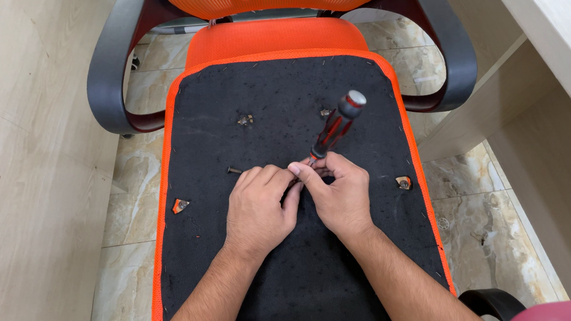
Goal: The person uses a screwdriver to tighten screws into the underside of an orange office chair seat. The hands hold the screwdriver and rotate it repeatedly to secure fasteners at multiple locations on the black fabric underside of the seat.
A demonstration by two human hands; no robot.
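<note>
Black fabric covers the underside of the overturned chair seat [296,271], edged in orange, and both hands meet at its middle. The right hand [340,193] has its grip closed around the lower shaft of a screwdriver [335,128] with a red-and-black handle and grey cap, which leans up and away to the right, its tip hidden between the fingers. The left hand [257,208] presses against the right, fingers curled in toward the same spot; whether it pinches anything I cannot tell. A loose screw [234,169] lies just beyond the left knuckles. Metal fittings show at the left edge [180,205] and right edge [404,182]. Grey armrests [104,73] curve at either side.
</note>
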